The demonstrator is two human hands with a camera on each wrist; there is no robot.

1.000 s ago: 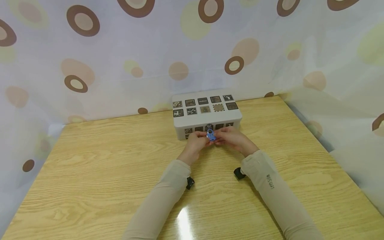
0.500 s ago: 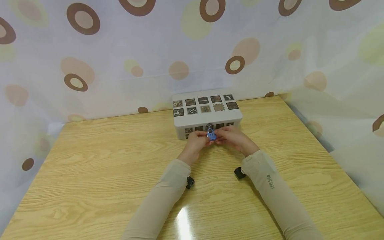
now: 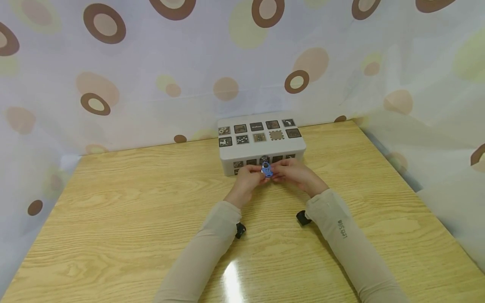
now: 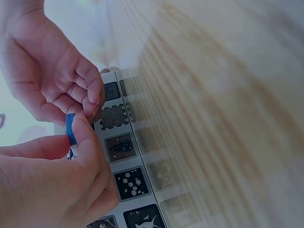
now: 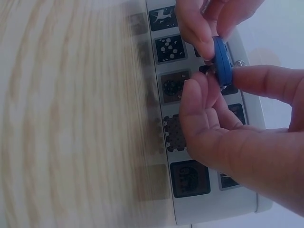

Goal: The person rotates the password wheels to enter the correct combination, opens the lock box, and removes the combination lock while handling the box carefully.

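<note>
In front of the white box (image 3: 261, 149) on the counter (image 3: 144, 210), I'm seeing left hand (image 3: 247, 180) pinching the blue padlock (image 3: 267, 171), right hand (image 3: 295, 173) pinching its other edge, near the metal clasp (image 3: 264, 159).

There is one small blue padlock (image 3: 267, 171) and one white rectangular box (image 3: 262, 148) with ten printed pictures (image 3: 259, 137) on top. One bare left hand (image 3: 247, 182) and one bare right hand (image 3: 296, 173) make two hands, with two beige sleeves (image 3: 202, 252), two black wrist pieces (image 3: 302, 218) and one wood-grain counter (image 3: 132, 202).
</note>
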